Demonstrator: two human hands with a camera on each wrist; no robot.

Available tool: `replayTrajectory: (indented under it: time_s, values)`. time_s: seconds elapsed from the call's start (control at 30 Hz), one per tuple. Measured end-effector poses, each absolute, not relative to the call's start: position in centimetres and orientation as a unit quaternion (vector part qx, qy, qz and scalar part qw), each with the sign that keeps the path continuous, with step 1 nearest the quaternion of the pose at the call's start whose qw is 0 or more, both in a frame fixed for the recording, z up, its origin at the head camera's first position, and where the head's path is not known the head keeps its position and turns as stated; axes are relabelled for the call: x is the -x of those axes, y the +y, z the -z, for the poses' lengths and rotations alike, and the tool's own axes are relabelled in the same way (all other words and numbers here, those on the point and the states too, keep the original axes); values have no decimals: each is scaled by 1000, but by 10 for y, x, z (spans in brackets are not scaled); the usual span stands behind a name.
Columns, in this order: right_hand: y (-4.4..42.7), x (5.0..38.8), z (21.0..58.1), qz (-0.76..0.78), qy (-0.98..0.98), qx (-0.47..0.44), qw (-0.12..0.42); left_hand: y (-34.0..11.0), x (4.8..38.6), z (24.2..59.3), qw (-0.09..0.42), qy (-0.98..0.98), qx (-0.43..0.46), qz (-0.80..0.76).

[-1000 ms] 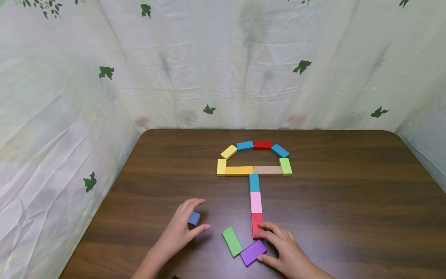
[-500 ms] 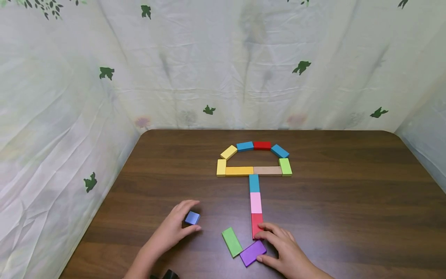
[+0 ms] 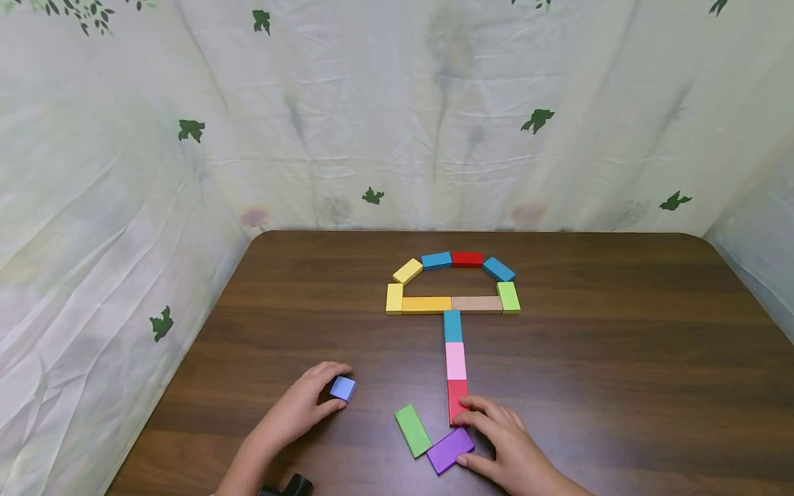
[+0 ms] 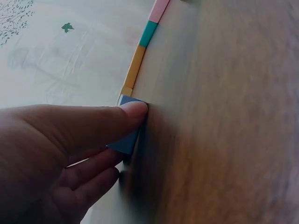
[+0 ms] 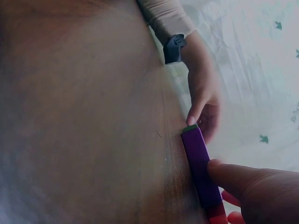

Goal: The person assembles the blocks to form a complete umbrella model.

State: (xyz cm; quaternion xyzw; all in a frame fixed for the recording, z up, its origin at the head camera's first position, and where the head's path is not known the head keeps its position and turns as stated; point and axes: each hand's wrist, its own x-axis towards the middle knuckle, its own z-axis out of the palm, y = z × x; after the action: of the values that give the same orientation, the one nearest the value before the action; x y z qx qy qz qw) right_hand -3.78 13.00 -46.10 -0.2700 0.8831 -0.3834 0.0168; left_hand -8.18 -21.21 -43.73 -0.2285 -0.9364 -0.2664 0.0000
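Note:
My left hand [image 3: 304, 403] is around a small blue block [image 3: 343, 388] on the table, thumb on its near side and fingers at its far side. In the left wrist view the thumb [image 4: 133, 110] lies against this blue block [image 4: 124, 143]. My right hand [image 3: 511, 448] holds a flat purple block [image 3: 450, 451], its thumb on the near edge, other fingertips by the red block [image 3: 457, 396] just beyond. The right wrist view shows the thumb pressed to the purple block [image 5: 198, 163]. A green block [image 3: 413, 430] lies slanted, touching the purple one's left end.
Pink [image 3: 455, 361] and teal [image 3: 453, 326] blocks continue the column up from the red one. It meets a bar of orange [image 3: 426, 304] and tan [image 3: 476, 304] blocks, with an arch of several coloured blocks above. A patterned cloth [image 3: 397, 124] hangs behind the brown table [image 3: 620, 358].
The left hand has drawn back leftward and its thumb and fingers have closed in on the blue block. The right hand and the purple block have stayed in place.

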Motion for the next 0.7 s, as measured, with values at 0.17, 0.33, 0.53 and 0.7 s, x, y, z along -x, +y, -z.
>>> replayTrajectory:
  time_s: [0.17, 0.33, 0.53, 0.7]
  values:
    - [130, 38, 461, 382, 884, 271, 15, -213, 83, 439, 14, -933, 239, 269]
    - [130, 38, 461, 383, 883, 271, 14, -210, 84, 441, 35, -931, 236, 276]
    - [130, 38, 462, 382, 883, 272, 5, -203, 84, 443, 64, -927, 219, 297]
    - [130, 38, 463, 382, 882, 275, -1, -196, 84, 444, 73, -918, 218, 324]
